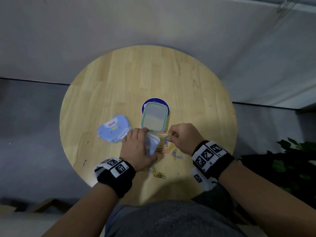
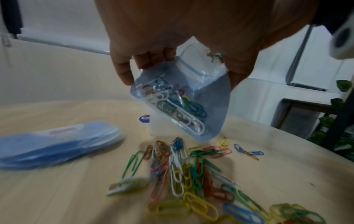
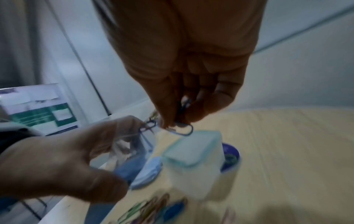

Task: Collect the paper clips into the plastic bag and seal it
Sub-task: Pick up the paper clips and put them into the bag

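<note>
The round wooden table [image 1: 119, 79] lay under my arms, with a lidded plastic box [image 1: 153, 117] standing near its middle and a blue wrapped packet [image 1: 113, 128] to its left. My left hand [image 1: 136, 147] curled round the plastic bag [image 2: 180, 103], held above the table with some clips already inside. My right hand [image 1: 183, 135] pinched a few paper clips [image 1: 165, 134] just beside the bag's mouth. The loose paper clips [image 2: 182, 174] lay scattered on the table below.
</note>
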Available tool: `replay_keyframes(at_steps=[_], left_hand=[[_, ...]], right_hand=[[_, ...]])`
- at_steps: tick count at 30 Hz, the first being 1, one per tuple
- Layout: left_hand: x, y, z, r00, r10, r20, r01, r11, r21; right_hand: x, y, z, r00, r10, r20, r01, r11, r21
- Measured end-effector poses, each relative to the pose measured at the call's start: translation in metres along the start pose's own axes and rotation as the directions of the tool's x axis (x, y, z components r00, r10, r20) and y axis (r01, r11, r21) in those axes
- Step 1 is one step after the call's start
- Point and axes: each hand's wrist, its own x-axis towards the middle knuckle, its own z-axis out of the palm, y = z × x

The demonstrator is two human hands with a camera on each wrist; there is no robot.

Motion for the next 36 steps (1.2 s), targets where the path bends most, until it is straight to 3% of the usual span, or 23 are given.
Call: replay_keyframes(at_steps=[4,7,13,21,25,29,31,33,36], left_hand=[[0.007,0.017,-0.001,0.997,0.071,-0.004,-0.07,0.996,0.048],[0.007,0.022,0.0,0.999,0.047,-0.017,-0.046,0.997,0.055],[0.005,0.018,-0.003,0.995,-0.097,-0.001,0.097,0.992,0.082],[0.004,0.031,-0.007,0.999,0.051,0.0,-0.05,0.997,0.051],[0.004,0.034,-0.006,0.998,0.015,-0.057,-0.02,0.995,-0.094],[0.001,0.03,-0.008,0.992,-0.02,-0.125,-0.009,0.974,-0.225],[-0.002,0.028,-0.009,0.99,-0.045,-0.135,0.007,0.962,-0.271],[-0.004,0.025,-0.01,0.989,-0.073,-0.129,0.032,0.954,-0.297],[-0.009,0.022,-0.009,0.99,-0.082,-0.115,0.043,0.952,-0.303]], right_hand=[[0.002,-0.029,-0.026,0.987,-0.017,0.16,0.072,0.936,-0.345],[-0.001,-0.045,-0.041,0.979,0.01,0.202,0.083,0.889,-0.45],[-0.007,-0.05,-0.048,0.976,0.023,0.219,0.092,0.861,-0.501],[-0.005,-0.066,-0.036,0.982,0.022,0.188,0.064,0.896,-0.439],[0.003,-0.072,-0.029,0.99,0.025,0.138,0.013,0.964,-0.265],[0.002,-0.065,-0.026,0.978,0.056,0.201,-0.082,0.989,0.126],[0.001,-0.059,-0.026,0.977,0.063,0.204,-0.126,0.941,0.313],[0.002,-0.052,-0.028,0.989,0.082,0.121,-0.134,0.844,0.52],[0.011,-0.029,-0.02,0.975,0.222,-0.011,-0.149,0.688,0.71]])
